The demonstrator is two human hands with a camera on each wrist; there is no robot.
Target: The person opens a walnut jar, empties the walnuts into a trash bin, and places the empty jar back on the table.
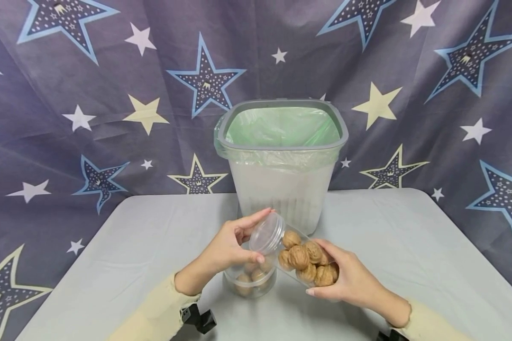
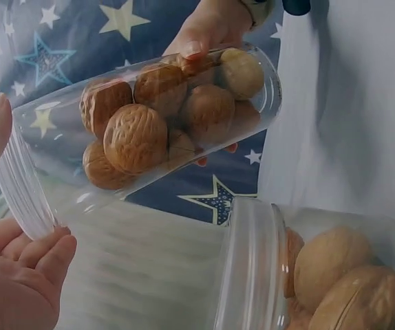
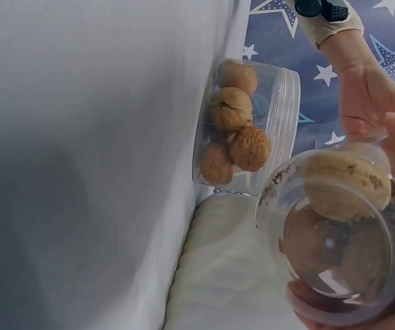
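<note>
A clear jar of walnuts is held tilted above the table between both hands. My right hand grips it around the bottom end, thumb and fingers on opposite sides. At the other end my left hand holds the clear ridged lid by its edge, between thumb and fingers. The walnuts lie toward the bottom half of this jar. Below the left hand a second, shorter clear jar stands upright on the table with several walnuts inside.
Behind the hands stands a white bin with a grey rim and a green bag lining it. A pale grey cloth covers the table. Directly behind hangs a dark curtain with stars.
</note>
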